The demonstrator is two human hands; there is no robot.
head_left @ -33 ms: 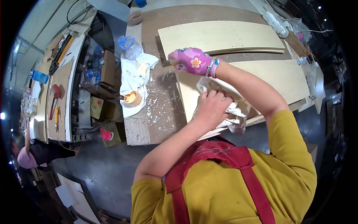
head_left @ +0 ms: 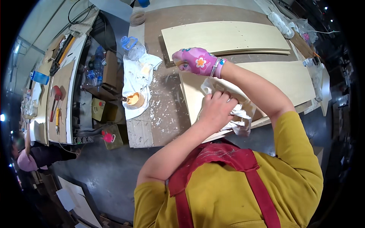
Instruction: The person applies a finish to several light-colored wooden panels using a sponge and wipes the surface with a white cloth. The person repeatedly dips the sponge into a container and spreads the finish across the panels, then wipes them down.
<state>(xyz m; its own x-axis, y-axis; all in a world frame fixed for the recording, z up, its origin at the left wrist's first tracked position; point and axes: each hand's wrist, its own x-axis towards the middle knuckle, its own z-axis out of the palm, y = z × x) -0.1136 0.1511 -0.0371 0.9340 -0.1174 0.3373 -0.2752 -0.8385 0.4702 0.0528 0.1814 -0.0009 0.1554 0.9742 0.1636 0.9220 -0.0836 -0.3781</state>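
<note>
My left hand (head_left: 218,110) is bare, its fingers curled into crumpled white cloth (head_left: 240,113) that lies in a clear plastic bag (head_left: 246,129). Both rest on a pale wooden panel (head_left: 277,76) in front of me. My right hand (head_left: 197,62), in a pink flowered glove with a band at the wrist, reaches across above the left one. Its fingers are folded in over the panels' left part, and whatever they hold is hidden. Behind it lies another pale panel (head_left: 224,36) with small drilled holes, stacked on at least one more.
Left on the brown bench (head_left: 167,110) are a white rag (head_left: 133,81), a clear jug (head_left: 134,49) with a blue cap and a cup of orange-tan paste (head_left: 135,99). A side bench (head_left: 61,87) holds a red-headed tool (head_left: 57,95). Another person (head_left: 30,159) stands at far left.
</note>
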